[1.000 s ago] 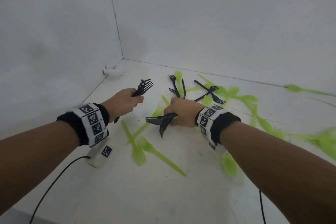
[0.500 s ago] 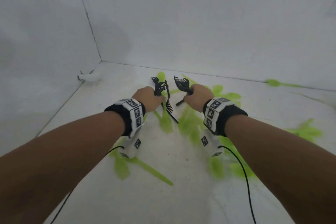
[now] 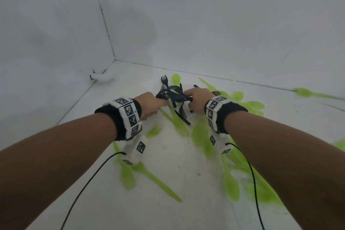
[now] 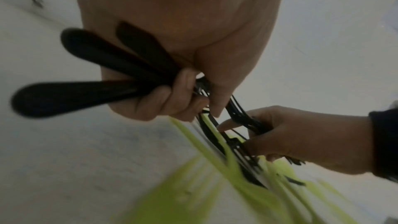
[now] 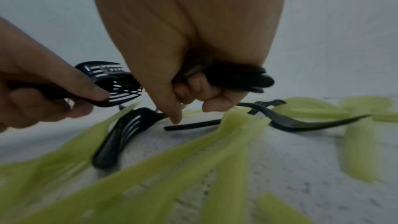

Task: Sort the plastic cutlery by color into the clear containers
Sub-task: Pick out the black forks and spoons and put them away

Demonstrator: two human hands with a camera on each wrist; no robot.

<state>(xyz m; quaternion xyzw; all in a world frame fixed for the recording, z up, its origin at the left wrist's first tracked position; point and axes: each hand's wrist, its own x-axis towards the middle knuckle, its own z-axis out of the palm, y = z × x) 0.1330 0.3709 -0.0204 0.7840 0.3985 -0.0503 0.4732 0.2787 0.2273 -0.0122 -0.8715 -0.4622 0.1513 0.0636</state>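
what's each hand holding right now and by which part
Left hand grips a bunch of black forks round the middle of their handles. Right hand grips another black bunch by the handles too.

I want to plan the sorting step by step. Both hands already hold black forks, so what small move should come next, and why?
Probably the right hand should pinch the loose black fork on the table just below its fingertips. Both it and the left hand grip only black forks, black ones remain among the green cutlery, and no container is in view.
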